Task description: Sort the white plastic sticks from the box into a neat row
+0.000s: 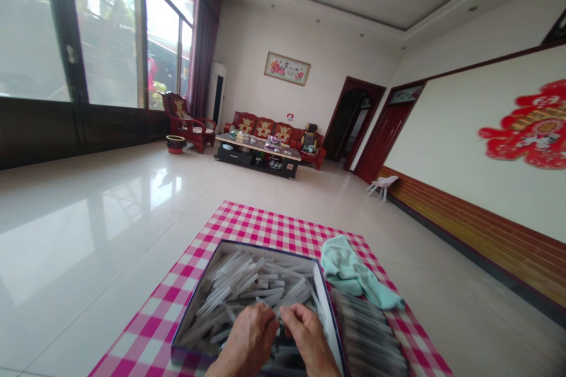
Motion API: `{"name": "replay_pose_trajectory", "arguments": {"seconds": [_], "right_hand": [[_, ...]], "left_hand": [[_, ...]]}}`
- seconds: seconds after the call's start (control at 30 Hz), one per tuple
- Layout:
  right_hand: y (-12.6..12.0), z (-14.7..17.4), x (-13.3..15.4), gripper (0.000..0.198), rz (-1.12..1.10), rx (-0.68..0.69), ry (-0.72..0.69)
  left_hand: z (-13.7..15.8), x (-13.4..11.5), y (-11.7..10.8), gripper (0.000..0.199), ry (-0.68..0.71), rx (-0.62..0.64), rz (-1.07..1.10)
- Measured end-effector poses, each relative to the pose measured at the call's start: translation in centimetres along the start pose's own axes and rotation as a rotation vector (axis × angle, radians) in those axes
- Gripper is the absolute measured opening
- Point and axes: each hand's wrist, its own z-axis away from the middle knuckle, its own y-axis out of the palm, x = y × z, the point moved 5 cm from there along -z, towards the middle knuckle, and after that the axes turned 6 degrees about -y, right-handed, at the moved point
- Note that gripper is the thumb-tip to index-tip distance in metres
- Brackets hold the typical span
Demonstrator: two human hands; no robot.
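Note:
My left hand (253, 333) and my right hand (305, 330) are close together over a shallow box (329, 324) with a dark blue edge. The fingers of both are pinched, fingertips nearly meeting. Whatever lies between them is too small and blurred to make out, perhaps a whitish bit. Many slim, translucent plastic pieces (234, 277) lie in a jumble inside the box. Right of the box, a row of dark, slender items with clear parts (369, 336) lies side by side, smeared by motion. A pale turquoise cloth (349, 271) is crumpled just beyond that row.
A pink-and-white checked tablecloth (274, 227) covers the table under the box. Farther off, a low coffee table (260, 153) stands before a wooden sofa (283, 129). A small stool (382, 185) is by the right wall, and an armchair (188, 123) is near the windows.

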Motion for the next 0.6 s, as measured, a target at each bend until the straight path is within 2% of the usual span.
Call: {"name": "replay_pose_trajectory", "arguments": {"seconds": [0.1,0.23,0.6], "right_hand": [[0.08,-0.10,-0.30,0.042,-0.020,-0.012,-0.007],[0.28,-0.05,-0.56,0.037,-0.086,0.025,-0.008],[-0.27,-0.04,-0.25,0.040,0.007,-0.030,-0.012]], "left_hand": [[-0.05,-0.05,-0.09,0.030,0.001,-0.004,0.005],[-0.13,0.07,0.07,0.028,-0.006,0.009,-0.006],[-0.04,0.09,-0.01,0.029,-0.018,0.003,-0.008]]}}
